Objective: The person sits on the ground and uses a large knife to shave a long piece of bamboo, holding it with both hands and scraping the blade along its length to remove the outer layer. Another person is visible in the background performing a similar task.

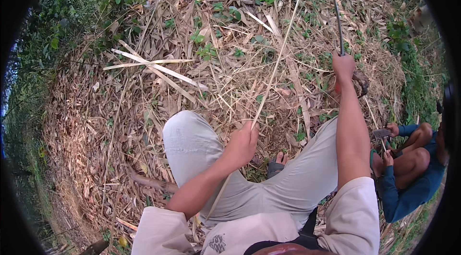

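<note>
My left hand (pixel 243 142) is closed around a long, thin bamboo strip (pixel 277 58) that runs from near my lap up and away over the ground. My right hand (pixel 344 67), arm stretched forward, grips the handle of a long dark knife (pixel 338 22) whose blade points up and away. I sit with my knees in light grey trousers (pixel 192 142) spread apart; one foot in a sandal (pixel 279 160) shows between them.
The ground is covered with dry bamboo leaves and split pale bamboo strips (pixel 153 65). Green plants ring the patch. A person in blue (pixel 408 173) squats at my right, holding a small tool (pixel 382 134).
</note>
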Action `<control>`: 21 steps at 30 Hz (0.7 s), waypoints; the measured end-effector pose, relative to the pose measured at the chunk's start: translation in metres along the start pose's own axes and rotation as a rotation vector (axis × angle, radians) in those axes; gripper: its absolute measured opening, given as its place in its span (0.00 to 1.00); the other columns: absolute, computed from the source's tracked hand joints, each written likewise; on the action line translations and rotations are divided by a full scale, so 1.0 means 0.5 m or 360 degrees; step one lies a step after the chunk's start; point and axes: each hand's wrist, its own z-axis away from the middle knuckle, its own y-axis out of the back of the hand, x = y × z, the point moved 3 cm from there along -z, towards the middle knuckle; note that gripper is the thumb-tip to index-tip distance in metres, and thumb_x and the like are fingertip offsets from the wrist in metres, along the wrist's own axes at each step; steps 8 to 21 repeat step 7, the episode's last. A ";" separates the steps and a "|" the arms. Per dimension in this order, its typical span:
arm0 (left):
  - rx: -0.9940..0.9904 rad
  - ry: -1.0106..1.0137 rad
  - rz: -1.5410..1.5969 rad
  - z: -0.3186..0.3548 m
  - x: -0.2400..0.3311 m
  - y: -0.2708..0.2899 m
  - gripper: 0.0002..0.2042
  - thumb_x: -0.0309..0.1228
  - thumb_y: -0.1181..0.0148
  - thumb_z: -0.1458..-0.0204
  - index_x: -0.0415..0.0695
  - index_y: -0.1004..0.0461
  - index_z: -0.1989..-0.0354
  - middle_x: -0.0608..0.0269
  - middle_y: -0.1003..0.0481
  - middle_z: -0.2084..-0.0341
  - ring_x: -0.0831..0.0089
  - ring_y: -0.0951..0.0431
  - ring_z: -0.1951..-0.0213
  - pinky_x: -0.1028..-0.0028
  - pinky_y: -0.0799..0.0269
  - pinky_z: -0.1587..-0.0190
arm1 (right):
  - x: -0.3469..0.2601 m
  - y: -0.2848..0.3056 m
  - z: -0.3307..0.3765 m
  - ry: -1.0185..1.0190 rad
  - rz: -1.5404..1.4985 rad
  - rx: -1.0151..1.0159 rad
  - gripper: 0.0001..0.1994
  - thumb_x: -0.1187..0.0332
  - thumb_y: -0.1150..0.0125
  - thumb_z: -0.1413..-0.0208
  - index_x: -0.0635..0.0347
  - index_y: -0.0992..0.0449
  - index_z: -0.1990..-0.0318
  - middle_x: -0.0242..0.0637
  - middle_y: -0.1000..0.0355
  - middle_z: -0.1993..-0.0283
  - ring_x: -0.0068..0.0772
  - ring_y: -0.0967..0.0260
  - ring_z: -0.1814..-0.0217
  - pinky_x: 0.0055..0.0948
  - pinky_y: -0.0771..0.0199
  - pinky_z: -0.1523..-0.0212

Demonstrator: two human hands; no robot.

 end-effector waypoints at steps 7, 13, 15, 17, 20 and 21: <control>-0.0112 0.0918 0.1035 -0.070 -0.032 0.011 0.21 0.50 0.58 0.33 0.44 0.30 0.62 0.66 0.28 0.81 0.65 0.31 0.80 0.67 0.33 0.73 | -0.144 -0.024 0.153 0.0566 -0.0301 -0.0582 0.12 0.59 0.39 0.46 0.56 0.25 0.75 0.29 0.26 0.81 0.34 0.31 0.80 0.36 0.29 0.72; -0.0112 0.0918 0.1035 -0.070 -0.032 0.011 0.21 0.50 0.58 0.33 0.44 0.30 0.62 0.66 0.28 0.81 0.65 0.31 0.80 0.67 0.33 0.73 | -0.144 -0.024 0.153 0.0566 -0.0301 -0.0582 0.12 0.59 0.39 0.46 0.56 0.25 0.75 0.29 0.26 0.81 0.34 0.31 0.80 0.36 0.29 0.72; -0.0112 0.0918 0.1035 -0.070 -0.032 0.011 0.21 0.50 0.58 0.33 0.44 0.30 0.62 0.66 0.28 0.81 0.65 0.31 0.80 0.67 0.33 0.73 | -0.144 -0.024 0.153 0.0566 -0.0301 -0.0582 0.12 0.59 0.39 0.46 0.56 0.25 0.75 0.29 0.26 0.81 0.34 0.31 0.80 0.36 0.29 0.72; -0.0112 0.0918 0.1035 -0.070 -0.032 0.011 0.21 0.50 0.58 0.33 0.44 0.30 0.62 0.66 0.28 0.81 0.65 0.31 0.80 0.67 0.33 0.73 | -0.144 -0.024 0.153 0.0566 -0.0301 -0.0582 0.12 0.59 0.39 0.46 0.56 0.25 0.75 0.29 0.26 0.81 0.34 0.31 0.80 0.36 0.29 0.72; -0.0112 0.0918 0.1035 -0.070 -0.032 0.011 0.21 0.50 0.58 0.33 0.44 0.30 0.62 0.66 0.28 0.81 0.65 0.31 0.80 0.67 0.33 0.73 | -0.144 -0.024 0.153 0.0566 -0.0301 -0.0582 0.12 0.59 0.39 0.46 0.56 0.25 0.75 0.29 0.26 0.81 0.34 0.31 0.80 0.36 0.29 0.72; -0.0112 0.0918 0.1035 -0.070 -0.032 0.011 0.21 0.50 0.58 0.33 0.44 0.30 0.62 0.66 0.28 0.81 0.65 0.31 0.80 0.67 0.33 0.73 | -0.144 -0.024 0.153 0.0566 -0.0301 -0.0582 0.12 0.59 0.39 0.46 0.56 0.25 0.75 0.29 0.26 0.81 0.34 0.31 0.80 0.36 0.29 0.72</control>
